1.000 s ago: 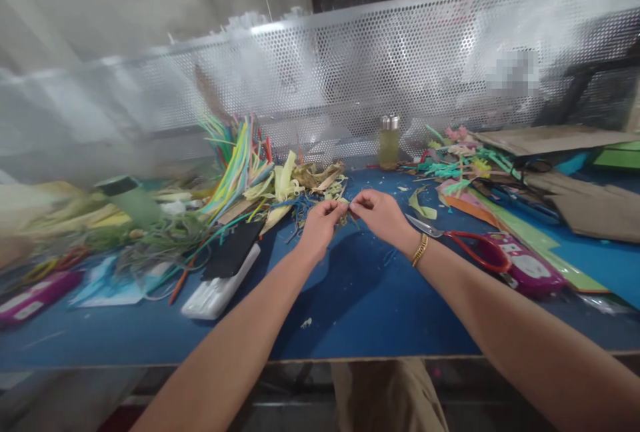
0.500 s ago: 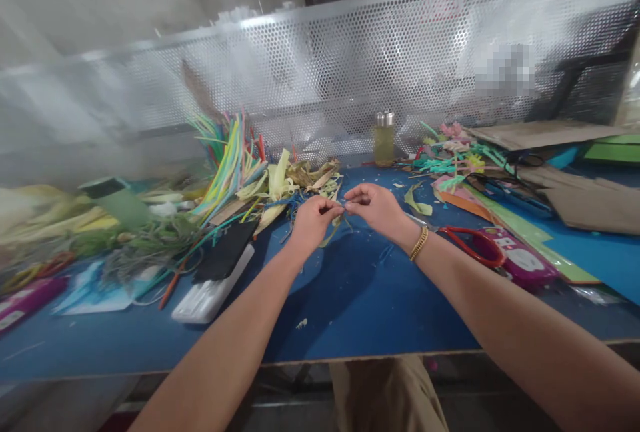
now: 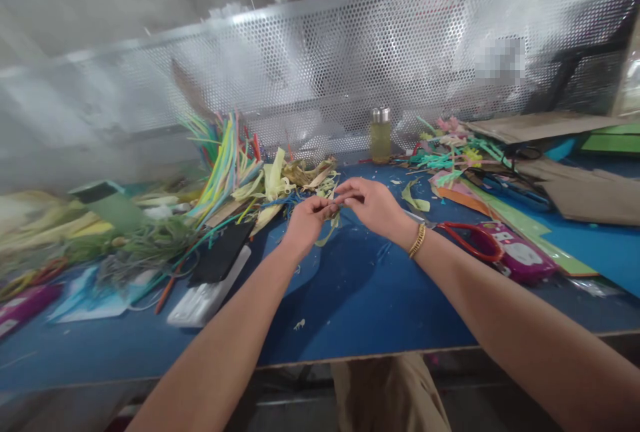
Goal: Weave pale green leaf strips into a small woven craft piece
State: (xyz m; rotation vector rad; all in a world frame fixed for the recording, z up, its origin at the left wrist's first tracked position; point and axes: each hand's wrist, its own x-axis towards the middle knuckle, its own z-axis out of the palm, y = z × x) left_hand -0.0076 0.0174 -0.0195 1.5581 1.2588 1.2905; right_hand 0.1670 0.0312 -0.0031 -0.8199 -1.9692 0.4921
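Over the middle of the blue tabletop [image 3: 350, 312], my left hand [image 3: 307, 222] and my right hand [image 3: 373, 205] meet at the fingertips. Both are closed in a pinch, thumb against fingers. Whatever they pinch is too small to make out; a thin pale strip of husk [image 3: 327, 235] shows just below the left fingertips. Behind the hands lies a heap of dried corn husks [image 3: 277, 179] with blue strips [image 3: 290, 201] among it. A curled piece of husk [image 3: 415, 197] rests on the table to the right of my right hand.
Red-handled scissors [image 3: 473, 239] lie by a purple packet [image 3: 523, 255] at right. Cardboard pieces [image 3: 590, 195] and colored paper stand beyond. A black phone [image 3: 223, 255] sits on a white case [image 3: 210, 292] at left, near colorful pipe cleaners [image 3: 225, 159]. A bottle [image 3: 381, 135] stands before the perforated panel [image 3: 325, 65].
My right fingers have moved slightly left and now overlap the left fingertips more closely. The whole view has shifted a little.
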